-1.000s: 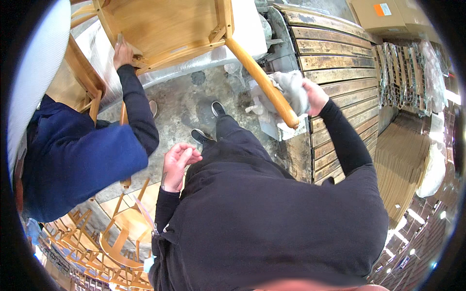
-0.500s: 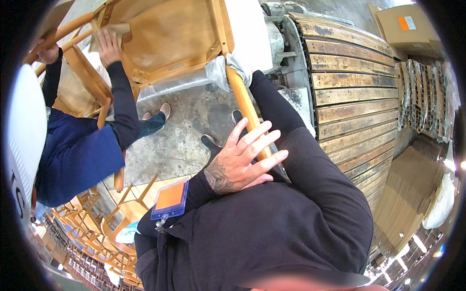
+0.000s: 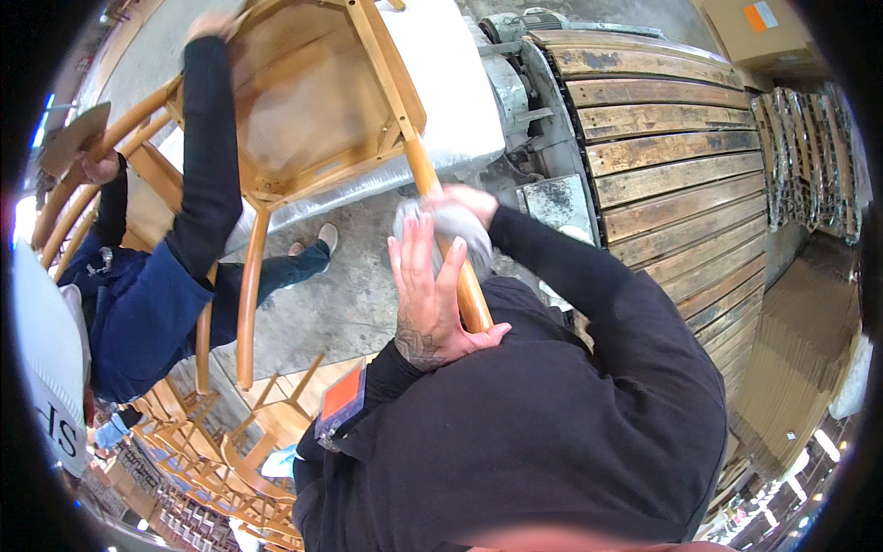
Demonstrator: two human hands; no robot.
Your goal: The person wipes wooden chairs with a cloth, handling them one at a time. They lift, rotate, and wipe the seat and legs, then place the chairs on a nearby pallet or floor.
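A wooden chair lies upturned on a white-covered surface (image 3: 451,55), its seat underside (image 3: 308,101) facing up. One chair leg (image 3: 423,166) points toward my body. A pale grey cloth (image 3: 469,230), blurred by motion, is wrapped over the middle of that leg, and my right hand (image 3: 471,200) grips it there. Near the leg's end rests my left hand (image 3: 432,299), fingers stretched out and thumb spread, lying against the wood without gripping. Part of the leg is hidden behind the cloth and my left fingers.
At left a co-worker in a blue top (image 3: 152,317) has one hand (image 3: 212,26) at the chair's far corner and the other (image 3: 101,168) on its back. A slatted wooden platform (image 3: 676,147) stands at right, beside flattened cardboard (image 3: 791,340). More chairs (image 3: 202,451) stand lower left.
My right hand has slid the cloth down the leg toward me. My left hand has turned so its fingers point up and away. The co-worker's nearer hand has moved to the seat's far corner.
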